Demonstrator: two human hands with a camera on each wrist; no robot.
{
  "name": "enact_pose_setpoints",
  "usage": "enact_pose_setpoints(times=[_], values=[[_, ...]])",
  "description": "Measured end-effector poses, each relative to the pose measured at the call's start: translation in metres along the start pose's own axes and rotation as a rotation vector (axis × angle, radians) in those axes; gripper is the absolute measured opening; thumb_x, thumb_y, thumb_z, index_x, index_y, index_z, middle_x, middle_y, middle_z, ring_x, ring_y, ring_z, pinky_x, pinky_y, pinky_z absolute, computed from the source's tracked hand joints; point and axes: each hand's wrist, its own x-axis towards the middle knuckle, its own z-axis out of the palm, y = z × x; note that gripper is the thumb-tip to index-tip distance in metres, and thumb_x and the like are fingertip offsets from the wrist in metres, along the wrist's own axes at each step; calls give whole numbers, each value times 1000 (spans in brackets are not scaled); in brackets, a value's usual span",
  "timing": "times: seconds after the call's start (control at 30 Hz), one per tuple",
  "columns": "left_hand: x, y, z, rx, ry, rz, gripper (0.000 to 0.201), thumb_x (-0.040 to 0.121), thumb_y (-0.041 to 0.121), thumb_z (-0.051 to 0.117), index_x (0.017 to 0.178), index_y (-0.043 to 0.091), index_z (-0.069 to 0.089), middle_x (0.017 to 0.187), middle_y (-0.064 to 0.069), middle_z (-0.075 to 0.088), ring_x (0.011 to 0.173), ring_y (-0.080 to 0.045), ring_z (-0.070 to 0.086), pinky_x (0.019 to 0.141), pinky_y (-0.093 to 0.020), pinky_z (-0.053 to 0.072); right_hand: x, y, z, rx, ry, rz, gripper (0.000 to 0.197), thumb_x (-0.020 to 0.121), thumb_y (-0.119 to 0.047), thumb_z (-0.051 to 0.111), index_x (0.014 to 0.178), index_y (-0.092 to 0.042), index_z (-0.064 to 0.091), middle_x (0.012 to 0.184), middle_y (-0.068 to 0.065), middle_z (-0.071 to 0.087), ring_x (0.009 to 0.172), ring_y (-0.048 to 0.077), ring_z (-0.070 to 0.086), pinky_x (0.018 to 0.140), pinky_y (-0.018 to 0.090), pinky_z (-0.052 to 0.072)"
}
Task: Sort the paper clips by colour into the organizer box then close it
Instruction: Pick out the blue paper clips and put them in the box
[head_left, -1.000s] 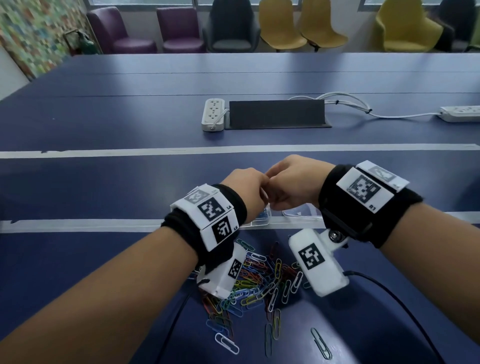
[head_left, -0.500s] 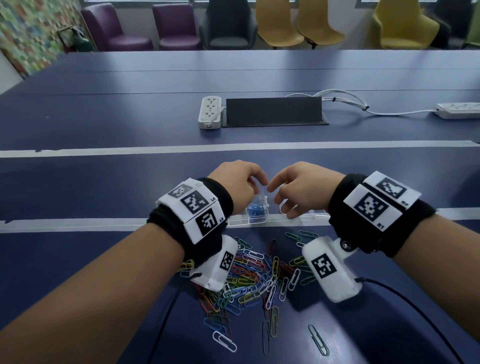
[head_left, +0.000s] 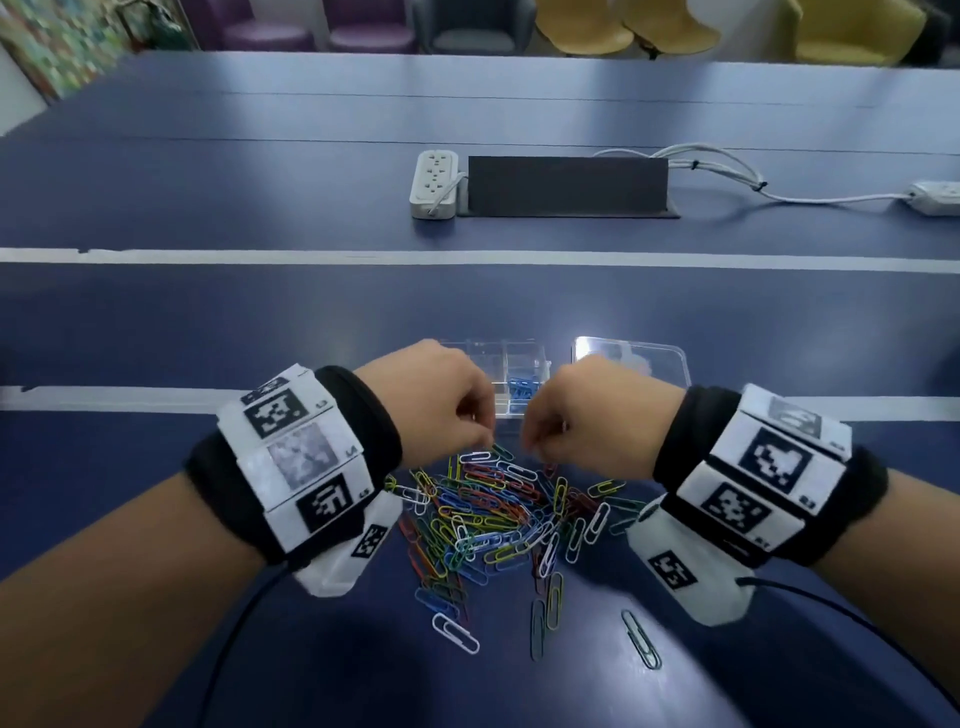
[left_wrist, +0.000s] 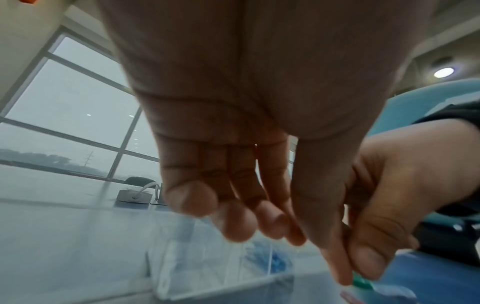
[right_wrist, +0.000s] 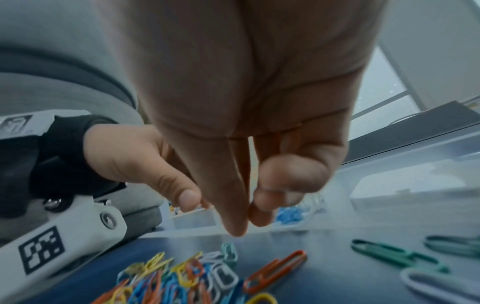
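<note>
Mixed-colour paper clips (head_left: 493, 514) lie heaped just before the clear organizer box (head_left: 511, 371), blue ones inside. Left hand (head_left: 431, 402) pinches a green clip (left_wrist: 362, 282); right hand (head_left: 582, 415) hangs pinched, grasp unclear.

place: office meeting room
evidence: long blue counter (head_left: 208, 182), power strips (head_left: 434, 183), row of chairs (head_left: 582, 26) top of frame, big windows (left_wrist: 70, 107)

Both your forearms reach forward, wrists bent down, knuckles up. Your left hand (head_left: 436, 402) has fingers curled, thumb and forefinger tips meeting. Your right hand (head_left: 587, 415) is close beside it, thumb and fingertips drawn together, nothing visibly between them.
</note>
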Motion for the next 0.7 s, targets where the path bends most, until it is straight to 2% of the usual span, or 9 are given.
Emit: enact_pose_setpoints(times=[0.13, 0.2, 0.27, 0.33, 0.43, 0.57, 0.63, 0.7], values=[[-12, -1, 10, 66, -137, -32, 17, 78, 36, 67, 88, 24, 72, 61, 14, 54, 63, -3, 52, 66, -21, 45, 2, -8, 10, -26, -33, -48, 13, 77, -27, 66, 85, -22, 75, 82, 0, 74, 75, 18, 66, 75, 33, 56], [-13, 0, 13, 80, -163, -20, 21, 76, 40, 68, 92, 26, 71, 62, 14, 51, 61, -2, 48, 67, -22, 45, 3, -11, 14, -35, -68, -44, 15, 73, -34, 71, 84, -23, 73, 78, 0, 72, 73, 19, 65, 72, 34, 56], [-12, 2, 18, 82, -172, -13, 25, 75, 42, 69, 96, 29, 69, 66, 13, 50, 67, -6, 49, 72, -24, 48, 3, -12, 17, -73, -94, -38, 18, 72, -38, 71, 84, -24, 72, 79, 0, 72, 73, 20, 64, 70, 32, 56], [-11, 4, 21, 77, -169, -9, 25, 75, 41, 70, 96, 28, 68, 71, 12, 51, 72, -10, 50, 74, -26, 50, 2, -11, 19, -97, -87, -39, 17, 75, -37, 67, 83, -23, 72, 80, 1, 72, 75, 21, 64, 71, 32, 55], [-12, 2, 22, 52, -161, 10, 13, 76, 35, 69, 86, 26, 69, 64, 13, 52, 69, -9, 51, 71, -25, 50, 0, -6, 20, -89, -56, -22, 16, 78, -30, 62, 79, -19, 72, 80, 2, 73, 75, 21, 64, 72, 33, 55], [-17, -5, 16, 2, -111, -8, 11, 81, 28, 62, 88, 25, 70, 63, 13, 56, 68, -6, 55, 67, -18, 45, -1, 1, 15, -6, -41, 28, 9, 75, -27, 63, 72, -21, 70, 71, -4, 69, 66, 13, 59, 71, 29, 54], [-19, -8, 14, -25, -94, -27, 16, 82, 23, 59, 94, 26, 69, 67, 11, 61, 65, -5, 55, 66, -16, 45, -3, 3, 12, 48, -30, 42, 7, 73, -26, 65, 67, -24, 65, 61, -9, 63, 57, 4, 56, 64, 23, 51], [-22, -10, 14, -18, -86, -46, 23, 84, 19, 54, 101, 29, 66, 74, 11, 62, 66, -4, 53, 70, -17, 45, -3, 5, 10, 105, -26, 42, 6, 72, -24, 65, 68, -27, 63, 57, -12, 61, 50, -4, 54, 59, 18, 47]])
